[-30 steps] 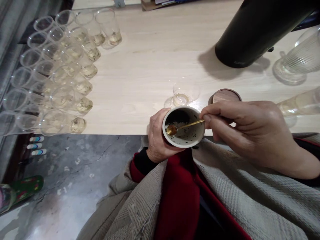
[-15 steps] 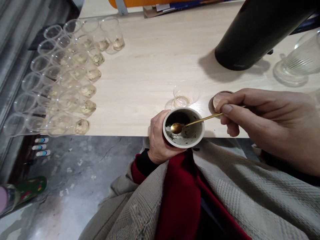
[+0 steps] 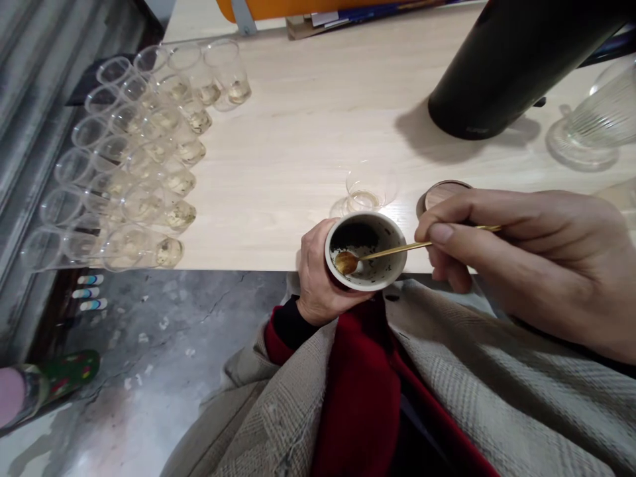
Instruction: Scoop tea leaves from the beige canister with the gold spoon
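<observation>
My left hand (image 3: 314,275) grips a white jar (image 3: 383,277) from its left side, holding it tilted at the table's near edge. Dark crumbs cling to the jar's inner wall. My right hand (image 3: 521,255) pinches the handle of a thin gold spoon (image 3: 392,251); its bowl lies inside the jar against the near-left wall. Just behind the jar, a small clear cup (image 3: 366,192) with a little pale liquid stands on the table. A round wooden lid (image 3: 440,193) lies beside it, partly hidden by my right fingers.
Several clear cups (image 3: 144,159) holding a little yellowish liquid stand in rows at the table's left end. A tall black flask (image 3: 501,66) stands at the back right, ribbed glassware (image 3: 591,126) beside it. Light wooden table (image 3: 298,132); grey floor to the left.
My right hand first drew back to the right, sliding along the spoon's handle. The spoon's bowl then dipped lower against the jar's near-left wall. The jar stays in my left hand.
</observation>
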`<state>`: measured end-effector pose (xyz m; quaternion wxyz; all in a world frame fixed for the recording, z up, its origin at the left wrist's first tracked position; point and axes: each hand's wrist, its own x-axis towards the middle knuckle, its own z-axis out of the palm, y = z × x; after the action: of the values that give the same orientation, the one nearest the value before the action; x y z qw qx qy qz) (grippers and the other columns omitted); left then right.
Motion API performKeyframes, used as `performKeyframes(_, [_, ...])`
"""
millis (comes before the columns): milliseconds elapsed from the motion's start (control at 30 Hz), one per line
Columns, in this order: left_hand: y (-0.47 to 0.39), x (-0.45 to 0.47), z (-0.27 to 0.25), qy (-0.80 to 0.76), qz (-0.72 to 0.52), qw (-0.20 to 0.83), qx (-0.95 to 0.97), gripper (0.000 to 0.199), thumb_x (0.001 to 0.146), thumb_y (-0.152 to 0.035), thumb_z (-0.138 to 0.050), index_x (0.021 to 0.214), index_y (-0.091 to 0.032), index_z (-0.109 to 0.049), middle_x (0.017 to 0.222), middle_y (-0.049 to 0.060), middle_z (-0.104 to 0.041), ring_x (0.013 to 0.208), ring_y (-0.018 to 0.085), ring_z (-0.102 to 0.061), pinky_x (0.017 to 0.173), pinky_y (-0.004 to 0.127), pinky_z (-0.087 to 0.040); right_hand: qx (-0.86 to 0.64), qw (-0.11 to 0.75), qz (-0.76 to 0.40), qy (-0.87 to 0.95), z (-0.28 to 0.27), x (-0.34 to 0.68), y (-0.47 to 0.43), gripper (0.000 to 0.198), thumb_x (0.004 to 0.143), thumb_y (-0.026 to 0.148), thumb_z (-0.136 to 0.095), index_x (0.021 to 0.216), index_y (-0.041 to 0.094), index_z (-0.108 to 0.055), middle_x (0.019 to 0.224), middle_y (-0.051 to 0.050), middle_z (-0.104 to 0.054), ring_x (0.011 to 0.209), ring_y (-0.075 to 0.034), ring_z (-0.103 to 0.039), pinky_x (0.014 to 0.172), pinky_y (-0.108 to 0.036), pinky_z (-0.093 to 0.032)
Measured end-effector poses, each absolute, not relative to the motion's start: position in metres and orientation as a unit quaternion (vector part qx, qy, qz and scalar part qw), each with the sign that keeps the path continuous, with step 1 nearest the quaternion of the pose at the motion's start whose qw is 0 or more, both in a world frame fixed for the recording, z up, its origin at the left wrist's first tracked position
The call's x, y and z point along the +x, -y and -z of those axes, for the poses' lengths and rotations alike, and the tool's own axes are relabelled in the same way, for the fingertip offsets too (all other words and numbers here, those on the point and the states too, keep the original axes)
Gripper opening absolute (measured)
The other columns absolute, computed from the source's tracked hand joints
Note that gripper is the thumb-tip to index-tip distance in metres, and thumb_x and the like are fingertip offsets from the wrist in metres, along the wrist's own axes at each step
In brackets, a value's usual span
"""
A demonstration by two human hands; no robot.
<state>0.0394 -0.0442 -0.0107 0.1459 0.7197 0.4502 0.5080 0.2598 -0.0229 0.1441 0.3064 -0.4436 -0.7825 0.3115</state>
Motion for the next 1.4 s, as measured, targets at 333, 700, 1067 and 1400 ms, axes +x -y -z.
performKeyframes(333, [0.046, 0.042, 0.013, -0.435, -0.524, 0.149, 0.717, 0.107, 0.071, -0.060, -0.095, 0.157, -0.024, -0.043, 0.141, 0.017, -0.062, 0.130, 0.039, -0.067, 0.106, 0.061, -0.061, -0.431, 0.370, -0.360, 0.740, -0.113, 0.268, 0.014, 0.022, 0.107, 0.042, -0.060, 0.111, 0.024, -0.073, 0.077, -0.005, -0.069, 0.060, -0.019, -0.067, 0.056, -0.034, -0.058])
performKeyframes(700, [0.044, 0.040, 0.008, -0.444, -0.515, 0.143, 0.719, 0.102, 0.069, -0.068, -0.092, 0.151, -0.025, -0.048, 0.139, 0.016, -0.064, 0.127, 0.038, -0.068, 0.105, 0.059, -0.063, -0.498, 0.436, -0.388, 0.641, -0.129, 0.278, 0.021, 0.015, 0.099, 0.019, -0.072, 0.084, 0.019, -0.072, 0.075, -0.004, -0.072, 0.064, -0.015, -0.070, 0.054, -0.026, -0.053])
performKeyframes(1067, [0.045, 0.042, 0.012, -0.443, -0.520, 0.164, 0.712, 0.105, 0.070, -0.057, -0.095, 0.156, -0.026, -0.044, 0.143, 0.016, -0.061, 0.130, 0.040, -0.067, 0.107, 0.063, -0.061, -0.357, 0.244, -0.024, 0.901, -0.133, 0.278, 0.030, 0.020, 0.102, 0.005, -0.055, 0.104, 0.024, -0.060, 0.077, -0.001, -0.063, 0.066, -0.015, -0.053, 0.058, -0.029, -0.039])
performKeyframes(1400, [0.046, 0.046, 0.009, -0.458, -0.519, 0.165, 0.703, 0.101, 0.074, -0.063, -0.093, 0.153, -0.023, -0.044, 0.141, 0.016, -0.063, 0.131, 0.037, -0.066, 0.107, 0.055, -0.061, -0.290, 0.228, -0.013, 0.930, -0.114, 0.270, 0.028, 0.023, 0.103, 0.002, -0.045, 0.111, 0.018, -0.059, 0.087, -0.005, -0.069, 0.073, -0.018, -0.056, 0.062, -0.032, -0.041])
